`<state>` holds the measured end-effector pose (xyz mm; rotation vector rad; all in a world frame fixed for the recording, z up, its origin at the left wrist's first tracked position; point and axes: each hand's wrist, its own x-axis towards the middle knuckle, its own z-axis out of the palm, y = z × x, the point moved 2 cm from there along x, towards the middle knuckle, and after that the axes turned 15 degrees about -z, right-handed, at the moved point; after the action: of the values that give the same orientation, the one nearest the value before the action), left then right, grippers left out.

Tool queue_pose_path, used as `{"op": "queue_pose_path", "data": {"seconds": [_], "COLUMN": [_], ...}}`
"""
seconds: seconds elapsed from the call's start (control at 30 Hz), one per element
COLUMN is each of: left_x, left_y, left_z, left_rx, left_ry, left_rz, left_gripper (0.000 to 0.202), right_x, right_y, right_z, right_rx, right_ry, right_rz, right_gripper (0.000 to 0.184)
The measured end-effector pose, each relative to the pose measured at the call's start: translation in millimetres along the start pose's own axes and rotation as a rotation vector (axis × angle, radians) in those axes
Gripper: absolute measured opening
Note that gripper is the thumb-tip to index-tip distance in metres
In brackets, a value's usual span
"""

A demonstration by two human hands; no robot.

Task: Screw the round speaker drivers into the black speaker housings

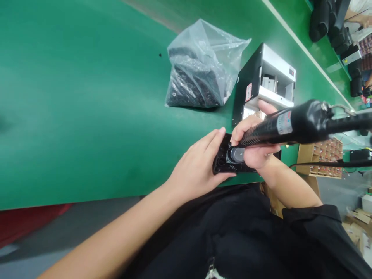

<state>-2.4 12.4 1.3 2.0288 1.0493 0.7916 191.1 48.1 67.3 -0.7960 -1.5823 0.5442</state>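
Observation:
My right hand (255, 135) is wrapped round a black electric screwdriver (293, 124), whose tip end points down at a black plastic housing (222, 161). A cord leads off from the screwdriver's rear toward the right. In the housing sits a round grey part (236, 154), partly covered by the right hand. My left hand (200, 162) grips the housing's left end, thumb along the near edge and fingers at the far edge. The screwdriver's bit is hidden from view.
Behind the hands a clear plastic bag (197, 73) of dark parts lies on the green table (87, 116). Beside it stands a black and silver box-shaped machine (255, 85). A divided cardboard box (325, 157) is at right. Another person's hand (360, 19) shows at top right.

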Motion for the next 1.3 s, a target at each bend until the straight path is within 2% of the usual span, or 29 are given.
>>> {"op": "queue_pose_path", "data": {"seconds": [0.07, 0.2, 0.3, 0.37, 0.53, 0.7, 0.83, 0.9, 0.97, 1.07, 1.2, 1.3], "left_x": [-1, -2, -3, -3, -2, -3, -3, -3, -3, -1, 2, 3], "left_y": [-1, -3, -5, -6, -6, -4, -5, -5, -5, -3, 1, 4], "left_z": [-1.4, -3.1, -3.7, -4.5, -6.8, -5.9, -3.7, -2.8, -2.3, -2.6, -2.9, -2.3], "left_rx": [0.022, 0.055, 0.075, 0.079, 0.077, 0.069, 0.056, 0.048, 0.041, 0.034, 0.035, 0.025], "left_ry": [-0.017, -0.053, -0.061, -0.058, -0.066, -0.053, -0.037, -0.027, -0.029, -0.042, -0.056, -0.064], "left_rz": [-0.003, -0.037, -0.054, -0.056, -0.051, -0.059, -0.051, -0.041, -0.036, -0.027, -0.017, -0.027], "left_gripper": [0.132, 0.137, 0.138, 0.136, 0.132, 0.132, 0.13, 0.131, 0.133, 0.135, 0.139, 0.142], "right_x": [18, 62, 82, 86, 79, 77, 75, 72, 69, 64, 52, 36], "right_y": [-21, -62, -65, -53, -30, -39, -44, -45, -51, -76, -113, -123], "right_z": [-7, -43, -63, -66, -56, -56, -56, -54, -52, -50, -38, -20], "right_rx": [0.062, -0.009, -0.024, -0.034, -0.016, -0.11, -0.23, -0.231, -0.209, -0.154, -0.014, 0.042], "right_ry": [0.128, 0.289, 0.351, 0.352, 0.295, 0.357, 0.353, 0.341, 0.348, 0.357, 0.238, 0.226], "right_rz": [-0.128, -0.373, -0.492, -0.465, -0.341, -0.218, -0.164, -0.147, -0.172, -0.234, -0.096, -0.062], "right_gripper": [0.096, 0.067, 0.051, 0.051, 0.054, 0.068, 0.082, 0.082, 0.076, 0.068, 0.055, 0.051]}}
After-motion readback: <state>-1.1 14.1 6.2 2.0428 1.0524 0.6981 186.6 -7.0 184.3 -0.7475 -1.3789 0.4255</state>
